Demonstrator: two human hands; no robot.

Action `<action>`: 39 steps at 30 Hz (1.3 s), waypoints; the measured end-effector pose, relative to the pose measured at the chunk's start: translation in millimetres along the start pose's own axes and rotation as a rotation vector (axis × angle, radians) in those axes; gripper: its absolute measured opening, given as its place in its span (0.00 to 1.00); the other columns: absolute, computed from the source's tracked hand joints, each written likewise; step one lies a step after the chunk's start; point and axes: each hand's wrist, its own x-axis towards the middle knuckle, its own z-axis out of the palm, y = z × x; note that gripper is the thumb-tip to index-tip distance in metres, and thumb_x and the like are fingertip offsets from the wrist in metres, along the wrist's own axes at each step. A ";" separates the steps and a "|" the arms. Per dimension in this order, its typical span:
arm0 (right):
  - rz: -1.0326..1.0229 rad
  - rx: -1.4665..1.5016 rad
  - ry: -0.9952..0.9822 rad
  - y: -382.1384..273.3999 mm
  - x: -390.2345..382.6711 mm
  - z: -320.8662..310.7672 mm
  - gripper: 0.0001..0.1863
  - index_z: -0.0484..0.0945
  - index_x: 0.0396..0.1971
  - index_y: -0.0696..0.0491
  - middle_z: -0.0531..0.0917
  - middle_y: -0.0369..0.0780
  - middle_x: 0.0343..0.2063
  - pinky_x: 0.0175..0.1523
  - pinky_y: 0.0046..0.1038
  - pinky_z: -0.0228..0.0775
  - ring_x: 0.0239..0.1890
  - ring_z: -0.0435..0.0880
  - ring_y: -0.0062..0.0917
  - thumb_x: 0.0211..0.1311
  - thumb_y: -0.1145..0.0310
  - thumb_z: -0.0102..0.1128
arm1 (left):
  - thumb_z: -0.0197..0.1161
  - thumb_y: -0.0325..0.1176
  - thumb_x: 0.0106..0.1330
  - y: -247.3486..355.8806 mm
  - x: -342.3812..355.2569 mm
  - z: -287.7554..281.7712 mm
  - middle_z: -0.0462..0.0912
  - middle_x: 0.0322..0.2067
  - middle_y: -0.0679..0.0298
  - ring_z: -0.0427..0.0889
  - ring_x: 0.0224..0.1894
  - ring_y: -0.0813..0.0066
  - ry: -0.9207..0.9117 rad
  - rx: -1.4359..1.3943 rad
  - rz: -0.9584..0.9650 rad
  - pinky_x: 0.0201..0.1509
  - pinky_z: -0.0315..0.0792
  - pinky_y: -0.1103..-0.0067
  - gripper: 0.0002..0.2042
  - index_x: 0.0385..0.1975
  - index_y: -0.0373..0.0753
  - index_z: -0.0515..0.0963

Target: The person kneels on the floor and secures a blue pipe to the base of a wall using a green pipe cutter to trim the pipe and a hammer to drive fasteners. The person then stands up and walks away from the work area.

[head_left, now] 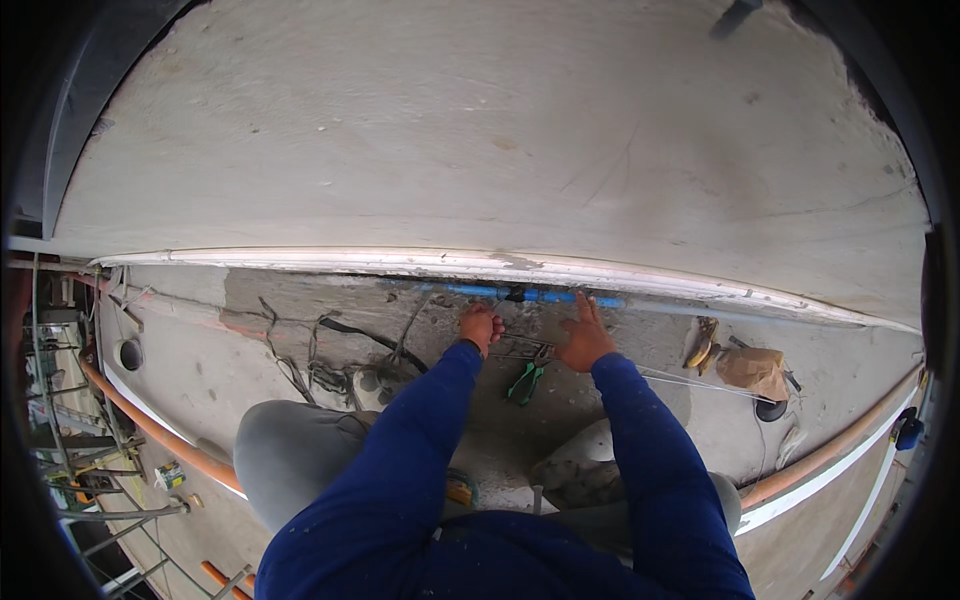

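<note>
A blue pipe (560, 296) runs along the foot of the wall, with a black band (516, 294) around it. My left hand (481, 328) is just below the pipe, left of the band. Its fingers are curled together, and what they hold, if anything, is too small to make out. My right hand (586, 338) reaches up to the pipe right of the band, two fingers stretched out against or over it. Between and below my hands lie pliers with green handles (525, 383), near some thin rods or wires (512, 354). White cord (690, 380) stretches rightward from beside my right hand.
Dark cables (310, 365) lie tangled at left. A crumpled brown paper bag (755, 371), tan shoes or gloves (702, 343) and a dark round object (770, 410) are at right. Orange pipes (165, 435) edge the ledge; metal bars (100, 470) stand beyond it at left.
</note>
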 end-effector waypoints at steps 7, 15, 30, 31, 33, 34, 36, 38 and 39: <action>-0.007 0.049 0.030 -7.0 2.0 -3.0 0.35 0.83 0.63 0.50 0.44 0.57 0.82 0.84 0.45 0.47 0.84 0.41 0.55 0.58 0.48 0.73 | 0.55 0.29 0.76 -15.7 -10.1 11.2 0.82 0.29 0.59 0.81 0.27 0.69 0.027 0.169 0.241 0.30 0.77 0.70 0.05 0.41 0.36 0.77; -0.021 0.040 0.059 2.2 2.7 0.4 0.34 0.84 0.63 0.49 0.44 0.55 0.82 0.83 0.45 0.49 0.84 0.43 0.54 0.57 0.48 0.73 | 0.56 0.35 0.75 19.0 -26.3 41.5 0.82 0.28 0.59 0.81 0.25 0.69 -0.002 -0.067 -0.046 0.27 0.76 0.69 0.08 0.42 0.38 0.76; -0.001 0.037 0.059 -9.7 4.8 -3.4 0.29 0.86 0.59 0.48 0.44 0.46 0.84 0.77 0.51 0.63 0.85 0.41 0.43 0.59 0.52 0.70 | 0.62 0.31 0.71 -46.7 -36.7 58.6 0.83 0.35 0.56 0.84 0.32 0.63 -0.045 0.608 0.492 0.36 0.79 0.67 0.11 0.48 0.36 0.77; -0.016 0.035 0.066 -13.5 7.2 -3.9 0.29 0.86 0.59 0.48 0.45 0.46 0.84 0.78 0.51 0.63 0.85 0.41 0.43 0.59 0.52 0.70 | 0.62 0.30 0.69 -47.3 -34.0 55.3 0.83 0.41 0.54 0.84 0.37 0.59 0.013 0.672 0.671 0.40 0.80 0.66 0.12 0.50 0.35 0.77; 0.027 0.046 0.081 9.6 2.5 7.0 0.29 0.86 0.59 0.48 0.45 0.46 0.84 0.78 0.51 0.63 0.85 0.41 0.43 0.60 0.52 0.70 | 0.62 0.28 0.66 -21.2 -69.1 92.2 0.82 0.51 0.49 0.85 0.46 0.51 0.048 0.786 1.006 0.48 0.80 0.63 0.16 0.54 0.35 0.77; 0.020 0.053 0.096 10.3 2.5 8.2 0.28 0.86 0.59 0.48 0.46 0.46 0.84 0.78 0.51 0.63 0.85 0.42 0.43 0.60 0.51 0.70 | 0.62 0.27 0.65 -6.3 -76.3 97.4 0.79 0.55 0.48 0.83 0.50 0.48 0.032 0.806 0.977 0.52 0.79 0.61 0.18 0.56 0.35 0.77; 0.033 0.060 0.083 9.2 4.4 7.1 0.29 0.86 0.59 0.48 0.46 0.45 0.84 0.78 0.51 0.63 0.85 0.41 0.43 0.60 0.51 0.70 | 0.61 0.26 0.63 18.6 -79.6 101.7 0.75 0.62 0.47 0.79 0.58 0.43 0.015 0.846 0.927 0.59 0.77 0.59 0.22 0.59 0.36 0.76; 0.043 0.063 0.059 4.8 4.1 2.8 0.29 0.85 0.60 0.48 0.46 0.45 0.84 0.78 0.51 0.62 0.85 0.41 0.43 0.60 0.50 0.71 | 0.61 0.25 0.63 26.7 -77.7 100.8 0.75 0.62 0.47 0.79 0.60 0.43 0.019 0.936 0.907 0.62 0.77 0.58 0.24 0.62 0.36 0.74; 0.045 0.061 0.041 -0.3 2.0 -1.7 0.30 0.85 0.60 0.48 0.46 0.45 0.84 0.78 0.50 0.62 0.85 0.41 0.43 0.60 0.50 0.71 | 0.60 0.25 0.64 29.2 -74.9 98.9 0.75 0.62 0.47 0.79 0.60 0.42 0.022 0.982 0.895 0.63 0.77 0.58 0.26 0.64 0.36 0.74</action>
